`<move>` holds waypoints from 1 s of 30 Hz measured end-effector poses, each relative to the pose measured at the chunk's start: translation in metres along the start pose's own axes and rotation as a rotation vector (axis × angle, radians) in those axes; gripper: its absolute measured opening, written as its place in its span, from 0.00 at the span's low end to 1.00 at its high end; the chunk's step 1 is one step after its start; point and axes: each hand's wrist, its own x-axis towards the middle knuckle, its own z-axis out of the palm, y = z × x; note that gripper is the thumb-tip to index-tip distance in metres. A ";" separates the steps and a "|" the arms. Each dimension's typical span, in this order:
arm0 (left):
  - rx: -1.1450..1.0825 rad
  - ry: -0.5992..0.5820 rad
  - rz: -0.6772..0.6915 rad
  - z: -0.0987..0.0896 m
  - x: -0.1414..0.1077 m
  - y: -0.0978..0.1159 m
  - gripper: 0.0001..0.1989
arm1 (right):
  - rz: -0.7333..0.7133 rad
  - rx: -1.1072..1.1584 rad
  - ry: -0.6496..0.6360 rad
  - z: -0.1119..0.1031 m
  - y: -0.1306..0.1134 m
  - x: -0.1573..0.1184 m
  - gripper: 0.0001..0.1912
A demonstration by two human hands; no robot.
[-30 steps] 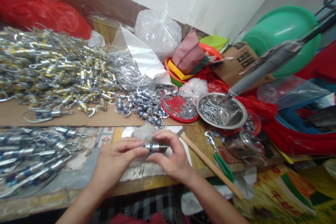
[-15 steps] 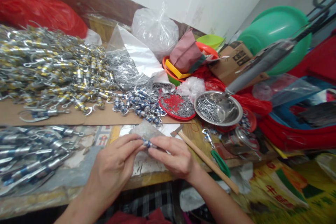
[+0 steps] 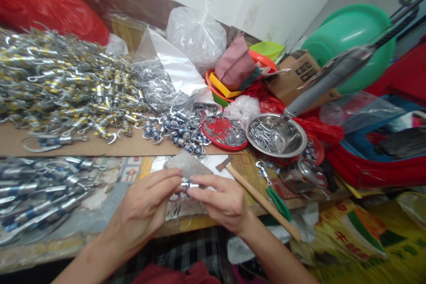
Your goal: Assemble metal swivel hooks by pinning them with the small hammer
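Observation:
A small blue-and-silver metal piece (image 3: 188, 185) is held level between both hands, above the bench's front edge. The fingertips of my left hand (image 3: 146, 197) pinch its left end. At its right end, my right hand (image 3: 221, 197) grips it with closed fingers. Just behind the fingers lies a grey stone block (image 3: 188, 164) on white paper. To the right of my right hand, a hammer (image 3: 259, 199) with a wooden handle rests slanting across the bench edge.
Yellow-and-silver metal parts (image 3: 66, 84) are heaped at the left. Blue-and-silver parts (image 3: 43, 191) lie nearer. Behind the stone are a red tray (image 3: 221, 129) of small pieces and a steel bowl (image 3: 278, 137) of pins. A green basin (image 3: 353, 44) stands at the back right.
The fingers have shifted slightly on the metal piece, and more of its silver body shows between them. The camera view has moved a little.

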 end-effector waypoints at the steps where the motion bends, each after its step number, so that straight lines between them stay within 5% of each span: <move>1: -0.033 -0.004 -0.032 0.000 0.001 0.001 0.11 | 0.043 0.039 0.003 0.001 -0.001 -0.001 0.12; 4: -0.188 -0.019 -0.236 -0.001 0.004 0.004 0.09 | 0.169 0.151 0.022 0.004 -0.004 -0.002 0.11; 10: -0.562 -0.042 -0.905 0.004 0.007 0.010 0.08 | 0.479 0.310 0.118 0.009 -0.010 0.001 0.08; 15: -0.916 0.072 -1.045 0.016 0.000 0.016 0.26 | 0.709 0.376 0.137 0.014 -0.013 -0.001 0.05; 17: -0.949 0.128 -1.040 0.020 -0.003 0.016 0.31 | 0.742 0.410 0.047 0.012 -0.007 0.000 0.05; 20: -0.947 0.155 -1.047 0.024 -0.007 0.015 0.33 | 0.704 0.300 -0.247 0.001 0.022 0.009 0.07; 24: -0.953 0.145 -1.056 0.026 -0.006 0.013 0.38 | 0.617 -0.436 -0.376 -0.021 0.098 0.029 0.16; 27: -0.937 0.128 -1.051 0.028 -0.004 0.013 0.40 | 0.597 -0.525 -0.478 -0.028 0.151 0.037 0.17; 30: -0.929 0.125 -1.067 0.030 -0.003 0.013 0.40 | 0.577 -0.566 -0.589 -0.025 0.176 0.038 0.14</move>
